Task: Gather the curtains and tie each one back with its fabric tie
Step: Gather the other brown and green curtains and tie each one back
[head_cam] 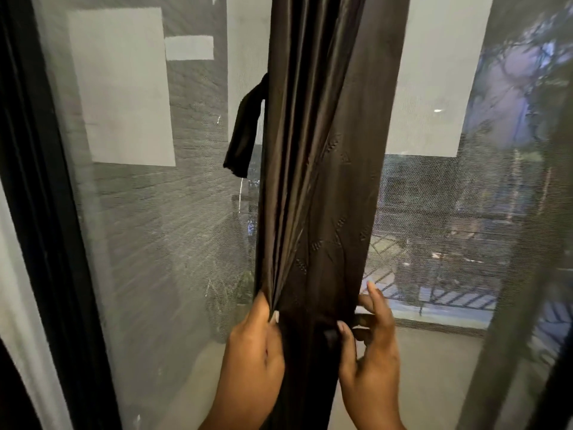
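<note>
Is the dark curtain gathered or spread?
Gathered: the curtain hangs as one narrow pleated column, left hand pinching its folds.

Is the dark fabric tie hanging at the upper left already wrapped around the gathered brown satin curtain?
No: the dark fabric tie dangles loose beside the gathered brown satin curtain, not around it.

A gathered dark curtain [313, 169] is hanging down the middle, blocking passage from 12 to 6 o'clock. A window screen [148, 231] is closing off everything behind it. Open room is lying at 9 and 3 o'clock beside the bundle, though a fabric tie [243, 131] is dangling at 10 o'clock and a black frame [46, 212] is bounding the far left.
</note>
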